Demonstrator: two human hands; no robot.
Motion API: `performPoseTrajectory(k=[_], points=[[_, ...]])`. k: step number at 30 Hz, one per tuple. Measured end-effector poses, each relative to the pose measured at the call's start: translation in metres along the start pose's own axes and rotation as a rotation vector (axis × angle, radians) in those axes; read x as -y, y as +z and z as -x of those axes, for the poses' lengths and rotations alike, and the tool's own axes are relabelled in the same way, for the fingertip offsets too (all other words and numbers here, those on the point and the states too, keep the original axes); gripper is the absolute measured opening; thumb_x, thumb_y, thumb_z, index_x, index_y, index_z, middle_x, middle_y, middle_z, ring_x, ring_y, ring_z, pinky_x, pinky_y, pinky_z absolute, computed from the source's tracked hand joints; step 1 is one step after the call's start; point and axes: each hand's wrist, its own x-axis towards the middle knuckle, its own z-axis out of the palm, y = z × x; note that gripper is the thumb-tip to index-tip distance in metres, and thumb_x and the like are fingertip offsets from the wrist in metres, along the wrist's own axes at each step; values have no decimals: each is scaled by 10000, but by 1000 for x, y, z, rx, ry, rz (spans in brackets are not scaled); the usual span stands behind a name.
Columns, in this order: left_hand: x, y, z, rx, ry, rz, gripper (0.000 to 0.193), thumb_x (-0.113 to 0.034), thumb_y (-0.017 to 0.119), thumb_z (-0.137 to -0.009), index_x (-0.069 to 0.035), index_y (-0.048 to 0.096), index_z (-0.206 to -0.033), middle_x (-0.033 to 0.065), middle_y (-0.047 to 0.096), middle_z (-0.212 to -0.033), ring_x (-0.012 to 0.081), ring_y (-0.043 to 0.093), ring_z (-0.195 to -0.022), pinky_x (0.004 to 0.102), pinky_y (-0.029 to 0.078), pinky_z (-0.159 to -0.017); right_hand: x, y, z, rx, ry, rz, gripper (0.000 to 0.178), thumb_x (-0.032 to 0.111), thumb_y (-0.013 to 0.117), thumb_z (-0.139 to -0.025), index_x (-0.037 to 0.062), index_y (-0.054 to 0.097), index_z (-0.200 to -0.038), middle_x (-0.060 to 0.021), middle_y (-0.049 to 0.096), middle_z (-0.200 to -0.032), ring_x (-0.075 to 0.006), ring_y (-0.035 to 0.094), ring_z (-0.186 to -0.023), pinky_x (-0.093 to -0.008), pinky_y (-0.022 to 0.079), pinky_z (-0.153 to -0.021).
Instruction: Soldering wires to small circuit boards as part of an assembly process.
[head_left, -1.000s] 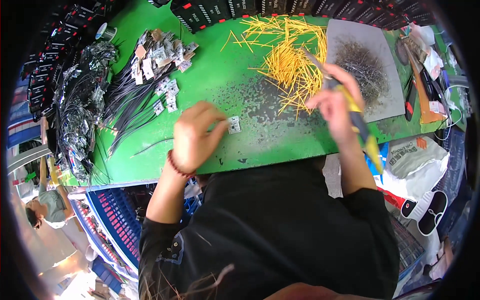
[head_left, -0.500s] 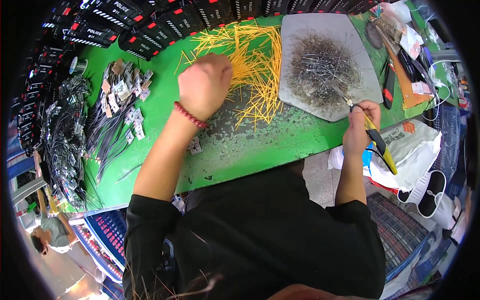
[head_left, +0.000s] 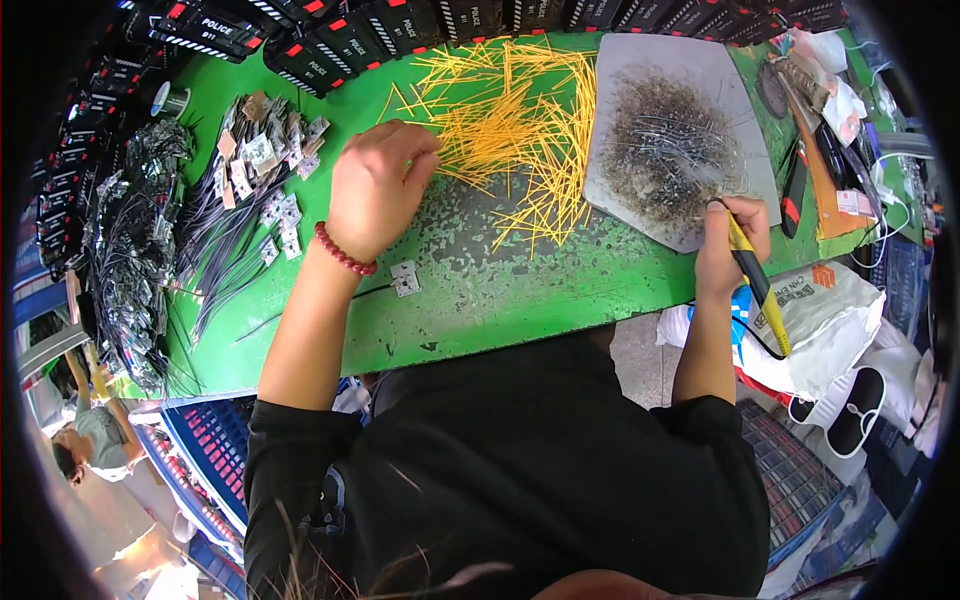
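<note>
My right hand grips a yellow and black soldering iron, its tip pointing over a grey board strewn with dark residue and thin silvery wire. My left hand, a red bead bracelet at its wrist, hovers by the left edge of a loose spread of yellow wires. Its fingers are curled together; whatever they hold is hidden from view. Just right of the left wrist, a small pale circuit board with a dark lead lies on the green table.
Bundles of dark wires with small circuit boards and a tangled dark heap lie at left, near a solder spool. Black boxes line the back. Red-handled pliers rest at right. A person is at far left.
My left hand has drawn left, off the yellow wires, uncovering the small circuit board by the wrist. My right hand keeps the soldering iron over the grey board. The view has shifted slightly.
</note>
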Motion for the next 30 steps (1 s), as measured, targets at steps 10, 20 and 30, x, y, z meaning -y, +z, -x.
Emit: performPoseTrajectory(k=[10,20,30], points=[[-10,-19,9,-103,-31,189,70,-35,692,-738,-34,654,-797,116,654,-857,301,634,-818,390,517,-723,0,0,4,-14,-48,29,116,15,687,-806,31,596,-877,-3,551,-800,-73,496,-696,-219,412,-638],[-19,-63,86,-82,-291,227,111,-33,724,-753,-15,684,-855,110,675,-779,229,664,-704,322,522,-636,46,48,30,214,-9,-327,162,53,673,-794,20,548,-891,-30,503,-795,-88,436,-689,-230,349,-626],[-33,-34,149,-156,-260,19,122,-90,749,-715,-90,673,-810,54,638,-761,251,626,-707,366,481,-643,91,119,97,708,139,-554,216,78,720,-787,22,536,-886,-52,546,-807,-69,438,-641,-233,356,-557]])
